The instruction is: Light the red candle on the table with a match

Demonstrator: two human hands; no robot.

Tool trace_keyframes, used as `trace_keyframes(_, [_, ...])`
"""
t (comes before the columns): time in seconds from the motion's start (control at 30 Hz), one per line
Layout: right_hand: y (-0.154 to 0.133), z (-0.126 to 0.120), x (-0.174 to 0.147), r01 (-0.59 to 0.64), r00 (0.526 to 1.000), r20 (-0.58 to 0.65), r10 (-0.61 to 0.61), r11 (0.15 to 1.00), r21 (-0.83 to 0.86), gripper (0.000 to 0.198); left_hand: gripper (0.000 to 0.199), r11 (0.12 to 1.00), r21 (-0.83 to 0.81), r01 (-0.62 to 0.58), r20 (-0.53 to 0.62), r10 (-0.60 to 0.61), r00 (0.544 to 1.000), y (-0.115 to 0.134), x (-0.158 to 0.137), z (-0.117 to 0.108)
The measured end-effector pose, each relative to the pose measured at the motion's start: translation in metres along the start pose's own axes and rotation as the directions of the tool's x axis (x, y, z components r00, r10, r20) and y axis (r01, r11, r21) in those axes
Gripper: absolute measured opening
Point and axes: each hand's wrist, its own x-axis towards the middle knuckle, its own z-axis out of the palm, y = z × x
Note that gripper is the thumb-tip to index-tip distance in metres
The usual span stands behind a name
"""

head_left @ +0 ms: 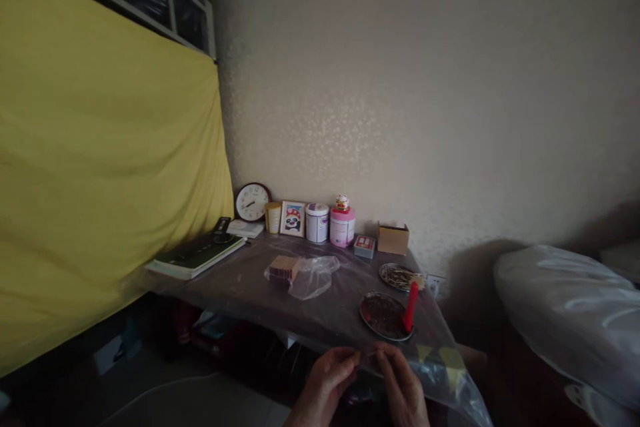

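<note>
Clear plastic sheeting (320,310) covers the counter (240,283); at its near edge the left hand (325,383) and right hand (403,390) pinch something too small to tell, fingertips nearly touching. A red candle (411,307) leans on a dark dish (384,315) just beyond.

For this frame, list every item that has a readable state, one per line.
Left hand: fingertips pinched on something small, too dim to identify.
Right hand: fingertips pinched beside the left's.
Red candle: upright on round tin plate, unlit.
Clear plastic bag: open, crumpled.
Cardboard box: closed.
Pink tin: lidded, figurine on top.
</note>
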Motion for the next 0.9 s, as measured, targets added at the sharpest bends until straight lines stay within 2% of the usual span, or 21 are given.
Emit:
trace_keyframes(0.2, [0.0,0.001,-0.004,0.126,0.99,0.077,-0.116,0.983,-0.132,0.024,0.02,1.0,-0.015,-0.007,0.021,0.007,1.0,0.003,-0.001,0.002])
trace_keyframes(0.6, [0.006,0.0,-0.003,0.159,0.982,0.12,-0.143,0.978,-0.134,0.022,0.026,1.0,-0.008,0.003,0.013,-0.003,1.0,-0.005,0.009,-0.009])
trace_keyframes(0.9, [0.005,0.004,-0.001,0.193,0.976,0.127,-0.179,0.975,-0.11,0.025,0.024,1.0,0.021,-0.006,-0.125,0.009,0.992,-0.006,0.01,-0.014])
